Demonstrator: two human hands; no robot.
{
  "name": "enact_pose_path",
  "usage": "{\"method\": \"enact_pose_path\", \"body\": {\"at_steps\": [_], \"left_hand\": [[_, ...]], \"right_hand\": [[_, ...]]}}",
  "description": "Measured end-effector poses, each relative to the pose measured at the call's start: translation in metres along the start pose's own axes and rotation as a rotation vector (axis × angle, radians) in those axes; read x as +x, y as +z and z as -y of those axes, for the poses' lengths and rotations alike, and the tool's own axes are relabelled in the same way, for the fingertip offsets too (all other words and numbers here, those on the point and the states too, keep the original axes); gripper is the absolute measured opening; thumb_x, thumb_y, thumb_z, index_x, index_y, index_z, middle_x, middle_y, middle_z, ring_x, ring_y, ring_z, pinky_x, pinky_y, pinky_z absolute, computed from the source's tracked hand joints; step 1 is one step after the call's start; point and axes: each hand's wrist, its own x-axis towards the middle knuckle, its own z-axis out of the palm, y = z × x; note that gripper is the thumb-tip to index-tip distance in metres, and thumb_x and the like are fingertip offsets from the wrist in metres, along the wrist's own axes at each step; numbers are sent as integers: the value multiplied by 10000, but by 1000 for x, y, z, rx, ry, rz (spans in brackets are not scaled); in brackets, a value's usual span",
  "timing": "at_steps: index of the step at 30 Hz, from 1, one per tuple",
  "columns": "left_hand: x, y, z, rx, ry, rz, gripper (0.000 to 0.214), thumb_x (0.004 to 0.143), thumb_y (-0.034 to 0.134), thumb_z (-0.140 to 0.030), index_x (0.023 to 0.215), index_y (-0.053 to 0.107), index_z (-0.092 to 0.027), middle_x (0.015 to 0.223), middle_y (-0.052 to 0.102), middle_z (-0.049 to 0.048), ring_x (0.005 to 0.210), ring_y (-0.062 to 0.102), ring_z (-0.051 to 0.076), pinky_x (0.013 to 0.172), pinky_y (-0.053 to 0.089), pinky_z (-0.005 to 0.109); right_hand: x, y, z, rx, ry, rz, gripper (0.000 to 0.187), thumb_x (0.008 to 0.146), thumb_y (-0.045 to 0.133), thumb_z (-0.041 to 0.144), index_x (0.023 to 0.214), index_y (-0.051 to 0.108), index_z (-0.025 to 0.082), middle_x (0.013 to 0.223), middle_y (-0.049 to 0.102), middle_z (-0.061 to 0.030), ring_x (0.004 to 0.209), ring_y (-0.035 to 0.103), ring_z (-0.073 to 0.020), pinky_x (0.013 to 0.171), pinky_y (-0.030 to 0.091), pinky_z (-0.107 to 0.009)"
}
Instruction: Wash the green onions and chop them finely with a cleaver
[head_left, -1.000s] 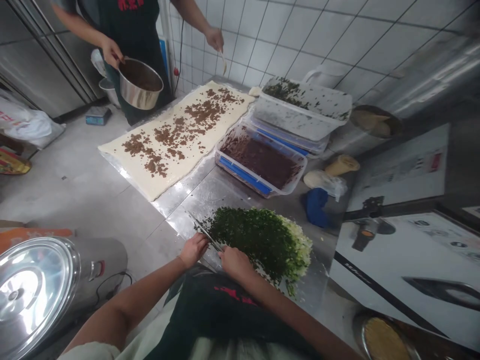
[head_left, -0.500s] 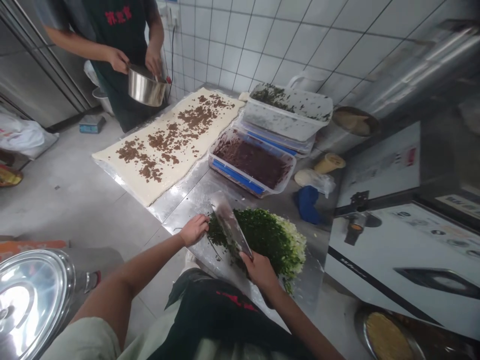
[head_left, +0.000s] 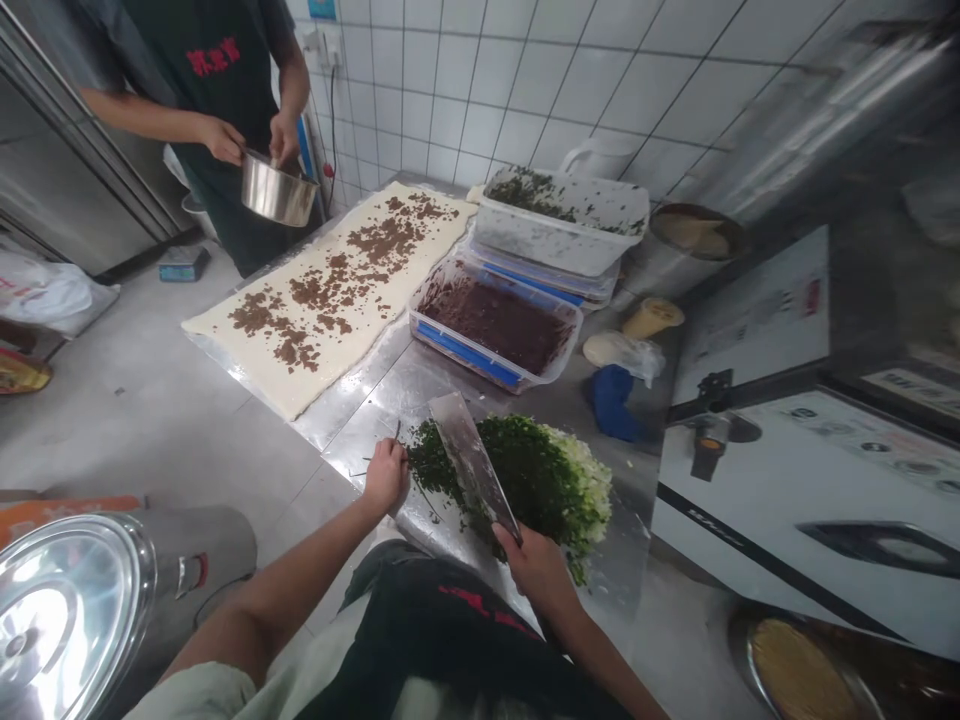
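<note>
My right hand point(head_left: 529, 565) grips the handle end of a wide steel cleaver point(head_left: 469, 460), whose tilted blade stands over the left part of a heap of finely chopped dark greens point(head_left: 517, 470). Pale shredded cabbage point(head_left: 586, 497) lines the heap's right side. My left hand point(head_left: 386, 478) rests on the steel table top point(head_left: 367, 440) just left of the greens and holds nothing. Loose green bits lie scattered around its fingers.
A long dough sheet point(head_left: 322, 290) dotted with brown filling lies on the table. Beyond it, a co-worker's hands hold a steel bowl point(head_left: 279, 198). Plastic tubs of dark filling point(head_left: 495, 325) and greens point(head_left: 559, 225) stand to the right. A blue cloth point(head_left: 611, 400) lies nearby.
The cleaver has swung from low and nearly flat to a raised, tilted position over the greens. My right hand has moved toward me. The co-worker's bowl has shifted toward the wall.
</note>
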Motion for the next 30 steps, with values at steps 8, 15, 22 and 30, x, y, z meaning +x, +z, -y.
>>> {"method": "enact_pose_path", "body": {"at_steps": [8,15,22,30], "left_hand": [[-31,15,-30,-11,-80,-96,422,640,608,-264,1014,462,-136,1020,440,129,986,404,277,833,372,469],[-15,5,7,-174,76,31,265,701,424,-39,880,557,-184,896,538,51,870,491,161,781,438,319],[31,-8,20,-178,101,31,348,609,443,-18,881,579,-188,944,547,51,893,501,172,798,420,321],[59,-1,-14,190,-393,105,556,636,525,-574,965,508,-127,907,571,141,889,525,263,724,385,342]], "right_hand": [[4,5,3,-57,-112,32,411,844,270,427,844,598,180,755,648,-54,724,591,-166,604,361,-212],[6,1,-2,-65,-158,40,421,841,257,446,845,593,192,701,635,-47,676,587,-165,577,349,-218],[5,-1,-12,-31,-103,12,433,840,250,469,778,571,186,686,629,-49,681,587,-170,564,343,-221],[-3,-4,-9,18,-58,-7,429,844,253,462,809,567,173,643,614,-44,610,577,-154,540,339,-212]]}}
